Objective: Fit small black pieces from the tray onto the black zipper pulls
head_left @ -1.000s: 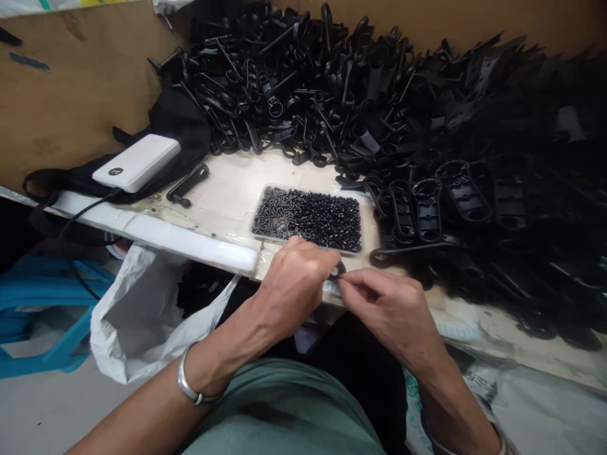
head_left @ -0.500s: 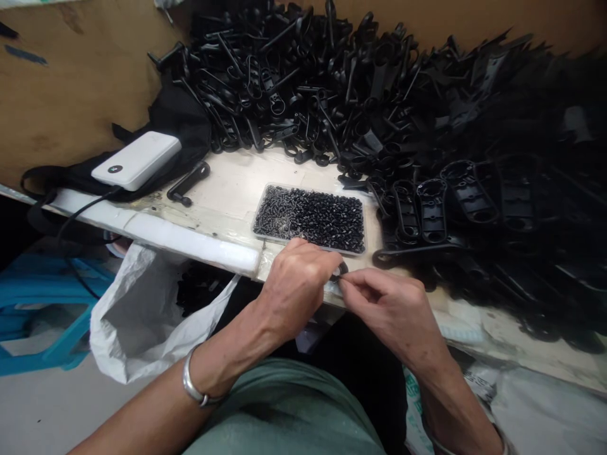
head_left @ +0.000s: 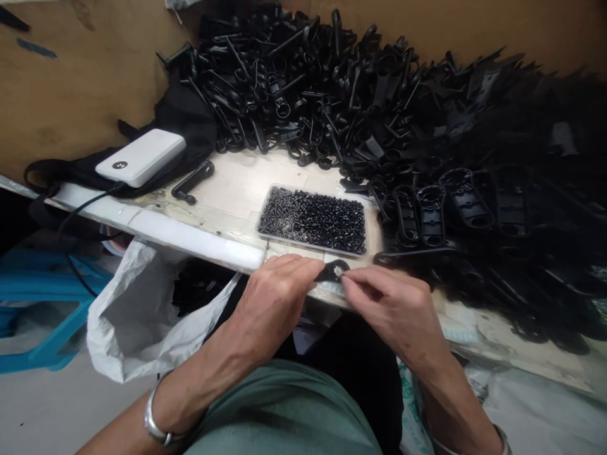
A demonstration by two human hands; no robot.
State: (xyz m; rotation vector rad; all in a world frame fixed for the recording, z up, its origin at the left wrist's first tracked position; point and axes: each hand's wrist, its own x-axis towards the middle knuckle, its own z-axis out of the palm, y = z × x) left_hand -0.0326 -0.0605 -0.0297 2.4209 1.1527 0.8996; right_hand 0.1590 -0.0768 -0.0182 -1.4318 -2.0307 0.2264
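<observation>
My left hand (head_left: pixel 279 294) is closed around a black plastic part (head_left: pixel 333 272) with a ring-shaped end, held at the table's front edge. The ring sticks out past my fingertips toward the right. Thumb and forefinger of my right hand (head_left: pixel 391 303) are pinched against the ring's right side; whether a small piece sits between them is hidden. Just beyond my hands lies a shallow clear tray (head_left: pixel 310 243), holding many tiny metal pieces on its left and small black pieces on its right.
A large heap of black plastic parts (head_left: pixel 294 95) covers the back and right of the table. At left are a white power bank (head_left: pixel 142 158) with a cable and a single black part (head_left: pixel 192 183). Below hangs a white sack (head_left: pixel 123 328) beside a blue stool (head_left: pixel 52 316).
My left hand has shifted left and slightly down, so more of the black part's ring shows. My right hand stays pinched at the ring. The whole view has shifted slightly.
</observation>
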